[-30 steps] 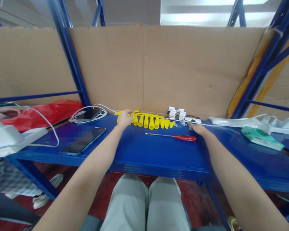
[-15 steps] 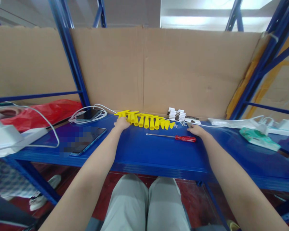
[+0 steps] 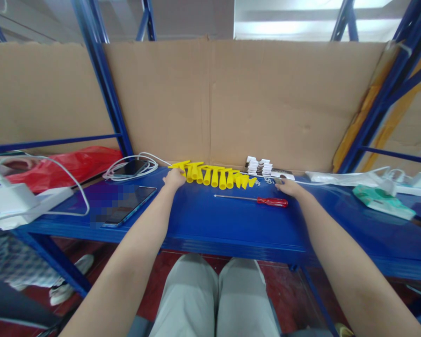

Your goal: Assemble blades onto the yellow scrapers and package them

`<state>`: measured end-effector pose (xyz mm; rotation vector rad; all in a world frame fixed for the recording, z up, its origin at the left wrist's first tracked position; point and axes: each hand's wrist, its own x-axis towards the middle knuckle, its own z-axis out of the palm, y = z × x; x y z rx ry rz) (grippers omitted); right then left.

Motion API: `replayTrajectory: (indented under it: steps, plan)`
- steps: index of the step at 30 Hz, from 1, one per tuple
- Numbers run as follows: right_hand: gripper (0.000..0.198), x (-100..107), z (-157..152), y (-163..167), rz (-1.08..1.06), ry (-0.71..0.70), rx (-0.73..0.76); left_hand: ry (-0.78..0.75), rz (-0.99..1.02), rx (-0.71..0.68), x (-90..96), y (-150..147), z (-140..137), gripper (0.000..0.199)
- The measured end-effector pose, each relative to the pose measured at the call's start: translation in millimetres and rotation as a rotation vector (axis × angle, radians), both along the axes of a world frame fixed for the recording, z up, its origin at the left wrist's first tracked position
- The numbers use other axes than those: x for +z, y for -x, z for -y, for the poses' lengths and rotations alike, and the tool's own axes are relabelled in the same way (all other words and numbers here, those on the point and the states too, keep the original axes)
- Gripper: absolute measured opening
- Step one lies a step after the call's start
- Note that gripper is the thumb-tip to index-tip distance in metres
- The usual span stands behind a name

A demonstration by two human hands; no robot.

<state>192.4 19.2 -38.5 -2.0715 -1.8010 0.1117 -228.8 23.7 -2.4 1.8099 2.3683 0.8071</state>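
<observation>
A row of yellow plastic pieces [image 3: 214,178], several with T-shaped tops and hollow tube ends, lies along the back of the blue table. My left hand [image 3: 174,179] rests at the row's left end, fingers apart and nothing seen in them. Past the row's right end, my right hand [image 3: 288,186] lies beside small metal parts [image 3: 267,180], its fingers apart and partly over the flat white-and-black piece. Between the hands, nearer me, lies a screwdriver [image 3: 272,201] with a red handle. White stacked pieces [image 3: 258,166] stand behind the small parts.
At left are a phone [image 3: 129,207], a coiled white cable [image 3: 148,169], a red bag [image 3: 70,166] and a white power strip [image 3: 38,206]. A green packet [image 3: 382,202] lies at right. A cardboard panel [image 3: 266,98] closes off the back; blue posts [image 3: 107,84] flank it.
My left hand has shifted slightly left along the end of the yellow row. The right hand has barely moved, and the view has swung a little. The objects on the table keep their places.
</observation>
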Motion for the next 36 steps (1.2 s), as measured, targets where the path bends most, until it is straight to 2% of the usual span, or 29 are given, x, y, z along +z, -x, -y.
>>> replayTrajectory:
  steps: [3, 6, 16, 24, 28, 31, 36]
  plan:
    - [0.047, 6.0, 5.8, 5.9, 0.058, 0.088, -0.039, -0.017, 0.009, 0.000, -0.7, -0.2, -0.1, 0.039]
    - [0.043, 9.3, 9.4, 9.8, 0.082, 0.113, -0.023, -0.040, 0.003, -0.002, -1.4, 0.1, -1.1, 0.037]
    - [0.038, 10.5, 10.1, 11.7, 0.117, 0.095, -0.001, -0.119, 0.005, 0.006, -4.7, 7.0, -3.2, 0.035]
    - [0.039, 13.6, 14.2, 15.9, 0.130, 0.097, -0.003, -0.187, -0.015, 0.099, -5.1, 8.5, 2.8, 0.040]
    - [0.037, 13.4, 13.9, 15.5, 0.121, 0.087, -0.004, -0.257, -0.105, 0.001, -6.3, -2.6, 5.5, 0.037]
    - [0.037, 12.5, 13.4, 14.6, 0.105, 0.089, 0.001, -0.209, -0.201, -0.094, -9.8, -16.5, 6.8, 0.043]
    - [0.036, 9.4, 10.7, 11.0, 0.089, 0.075, 0.005, -0.126, -0.311, -0.124, -18.2, -33.9, 5.7, 0.062]
